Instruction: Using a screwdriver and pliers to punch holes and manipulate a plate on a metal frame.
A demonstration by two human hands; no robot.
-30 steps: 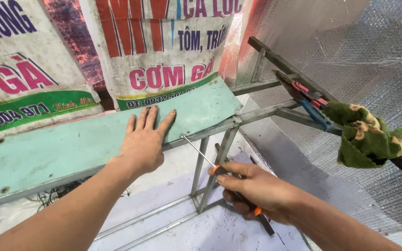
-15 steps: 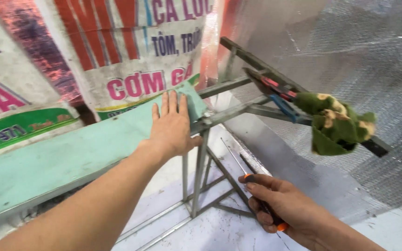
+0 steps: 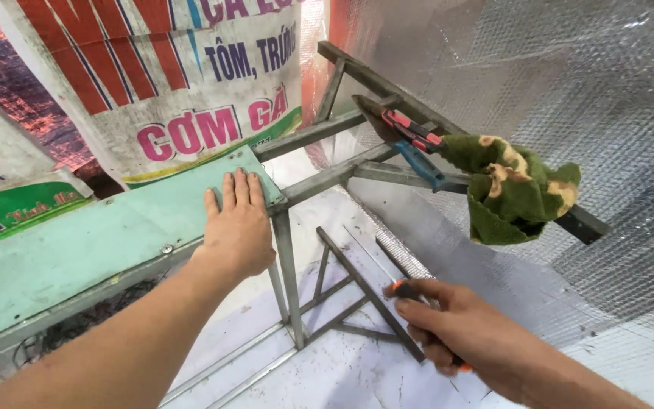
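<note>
Left hand: the left hand (image 3: 238, 223) lies flat and open on the green panel (image 3: 100, 242), palm down, fingers stretched together and pointing away from the person. It grips nothing; it only presses on the panel near its right end.
Right hand: the right hand (image 3: 459, 326) is closed around the screwdriver (image 3: 387, 276), low in the view, to the right of the frame's leg.
Screwdriver: it has an orange and black handle, mostly hidden inside the fist; the thin metal shaft comes out toward the upper left and points to the diagonal brace. If the tip touches the brace, it cannot be told.
Green panel: a long, pale green board with small screws along its edge; it rests on top of the grey metal frame (image 3: 285, 265), and its right corner ends just over the upright leg.
Metal frame: grey angle bars, with an upright leg, cross bars and diagonal braces under the panel.
Pliers: the pliers (image 3: 410, 148), with red and blue handles, lie on the dark upper bars, well apart from both hands.
Cloth: a green cloth (image 3: 520, 189) with a yellow pattern hangs over the bar, just beside the pliers.
Background: printed banners (image 3: 153, 91) stand behind the panel; silver bubble foil (image 3: 554, 68) covers the right side.
</note>
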